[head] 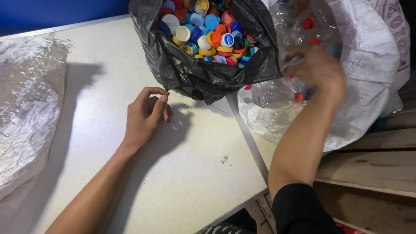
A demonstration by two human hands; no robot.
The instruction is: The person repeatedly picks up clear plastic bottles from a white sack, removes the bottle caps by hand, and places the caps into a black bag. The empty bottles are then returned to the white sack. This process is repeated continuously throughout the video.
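My left hand (146, 113) rests on the white table (186, 173), fingers curled loosely with nothing in them, just below a black plastic bag (203, 73) filled with several coloured bottle caps (208, 32). My right hand (316, 67) is blurred and reaches into a white woven sack (372, 60) that holds clear plastic bottles (277, 97) with red caps. Its fingers are among the bottles; whether they grip one is not clear.
A second white woven sack (26, 104) lies along the table's left side. A blue wall (52, 13) stands behind the table. Wooden planks (368, 169) run at the lower right, beside the table's edge.
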